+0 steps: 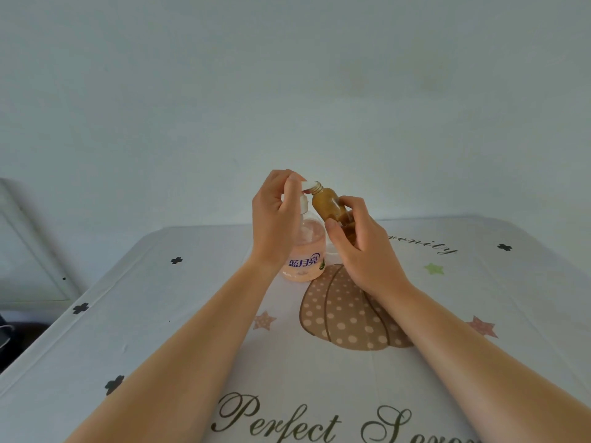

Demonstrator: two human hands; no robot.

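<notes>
In the head view, the left hand (pixel 275 215) is curled over the pump head of the soap bottle (pixel 307 251), which stands at the far middle of the worktop (pixel 192 314). The right hand (pixel 361 247) is clamped around the brown bottle (pixel 329 203). It holds this bottle tilted in the air, with the open mouth just at the nozzle (pixel 307 186).

To do this step well, I think one should press slowly and keep the mouth directly under the nozzle, so that nothing drips. The soap label reads "蓝月亮". On the worktop is printed "Perfect" near and "…enity" far right.
</notes>
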